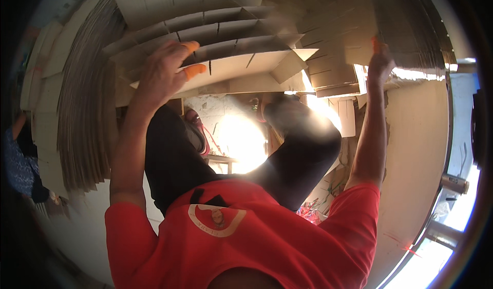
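Observation:
A partition of slotted cardboard strips point(257, 63) stands in several upright rows in front of me. My left hand point(159, 76) is at its near left part, the orange-covered thumb and forefinger spread apart around the nearest strip's top edge. Nothing is plainly pinched between them. Out to the right, my right hand point(381, 65) has its fingers drawn together at the edge of a slotted cardboard sheet point(354, 30). An orange cover point(377, 44) shows on a fingertip there. That hand is small and slightly blurred, and its other fingertips are hidden.
A tall stack of thin cardboard sheets point(87, 94) stands on the left, with another stack point(411, 32) at the far right. Beyond the left stack, part of another person point(23, 158) shows. A pale board point(416, 135) lies along my right side. Bright glare fills the floor between my legs.

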The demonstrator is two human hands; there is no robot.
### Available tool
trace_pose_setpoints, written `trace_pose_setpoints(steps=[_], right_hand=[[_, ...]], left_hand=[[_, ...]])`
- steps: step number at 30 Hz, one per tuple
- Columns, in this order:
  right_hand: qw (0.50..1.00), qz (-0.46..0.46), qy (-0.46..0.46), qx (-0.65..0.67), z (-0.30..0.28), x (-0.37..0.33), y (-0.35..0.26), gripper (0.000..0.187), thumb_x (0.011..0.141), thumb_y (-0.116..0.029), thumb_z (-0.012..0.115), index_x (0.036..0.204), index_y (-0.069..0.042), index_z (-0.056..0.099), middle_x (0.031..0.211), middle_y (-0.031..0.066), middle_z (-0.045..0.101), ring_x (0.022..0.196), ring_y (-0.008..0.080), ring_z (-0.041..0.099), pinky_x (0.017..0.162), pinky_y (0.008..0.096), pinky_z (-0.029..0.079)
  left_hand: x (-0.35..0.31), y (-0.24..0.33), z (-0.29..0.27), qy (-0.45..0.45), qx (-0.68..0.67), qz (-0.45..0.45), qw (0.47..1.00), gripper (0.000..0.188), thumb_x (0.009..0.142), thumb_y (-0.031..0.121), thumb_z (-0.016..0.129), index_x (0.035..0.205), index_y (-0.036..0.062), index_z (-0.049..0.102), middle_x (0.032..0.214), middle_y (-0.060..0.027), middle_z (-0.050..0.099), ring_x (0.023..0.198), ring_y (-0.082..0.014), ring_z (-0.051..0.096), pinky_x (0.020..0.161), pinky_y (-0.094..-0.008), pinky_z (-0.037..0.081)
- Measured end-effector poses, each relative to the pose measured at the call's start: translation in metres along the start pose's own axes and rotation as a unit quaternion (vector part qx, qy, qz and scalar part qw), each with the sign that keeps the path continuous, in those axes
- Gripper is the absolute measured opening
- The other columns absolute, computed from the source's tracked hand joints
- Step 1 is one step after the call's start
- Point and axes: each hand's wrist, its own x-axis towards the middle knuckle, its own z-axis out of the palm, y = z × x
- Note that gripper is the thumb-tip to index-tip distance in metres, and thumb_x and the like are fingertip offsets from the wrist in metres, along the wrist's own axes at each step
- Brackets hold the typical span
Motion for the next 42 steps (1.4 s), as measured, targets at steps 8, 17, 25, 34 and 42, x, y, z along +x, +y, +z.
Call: trace_pose_setpoints(steps=[8,17,25,34,42], right_hand=[[0.912,-0.021,-0.211,0.351,-0.064,-0.035,-0.152,0.023,0.08,-0.005,0.07,0.102,-0.001,0.065,0.088,0.0025,0.069,0.079,0.0053,0.06,0.064,0.0206,0.048],[0.875,-0.129,-0.273,0.379,-0.04,-0.057,-0.174,0.044,0.078,-0.007,0.072,0.12,-0.01,0.061,0.084,-0.0016,0.068,0.053,-0.0013,0.046,0.04,0.0171,0.032],[0.836,-0.101,-0.309,0.443,-0.033,-0.059,-0.176,0.049,0.078,-0.007,0.073,0.124,-0.011,0.059,0.083,-0.0024,0.067,0.052,-0.0018,0.044,0.041,0.0164,0.031],[0.868,-0.147,-0.314,0.356,-0.033,-0.063,-0.185,0.046,0.08,-0.006,0.07,0.124,-0.003,0.057,0.086,0.0011,0.066,0.069,0.002,0.052,0.057,0.0181,0.042],[0.851,-0.168,-0.355,0.348,-0.019,-0.052,-0.184,0.049,0.08,-0.013,0.072,0.126,-0.008,0.056,0.068,-0.0045,0.06,0.047,-0.0007,0.04,0.039,0.0183,0.031]], left_hand=[[-0.011,-0.014,0.033,-0.092,0.006,-0.041,0.995,0.018,0.074,0.01,0.069,0.089,0.0008,0.063,0.082,-0.0129,0.061,0.079,-0.0287,0.061,0.068,-0.0365,0.048],[-0.015,-0.017,0.043,-0.074,-0.044,-0.033,0.996,0.01,0.075,0.007,0.067,0.084,0.0018,0.063,0.073,-0.0121,0.059,0.07,-0.0273,0.06,0.063,-0.0363,0.047],[-0.014,-0.016,0.042,-0.076,-0.044,-0.036,0.995,0.011,0.076,0.006,0.067,0.086,0.0018,0.064,0.074,-0.0123,0.059,0.071,-0.0276,0.06,0.064,-0.036,0.047],[-0.012,-0.015,0.04,-0.094,-0.05,-0.052,0.993,0.014,0.075,0.009,0.069,0.086,0.0008,0.064,0.076,-0.0137,0.061,0.072,-0.0284,0.061,0.064,-0.0357,0.047],[0.024,-0.038,0.028,0.034,-0.014,-0.006,0.999,0.02,0.075,0.019,0.07,0.086,0.0037,0.063,0.075,-0.0148,0.061,0.073,-0.0318,0.061,0.065,-0.0401,0.047]])
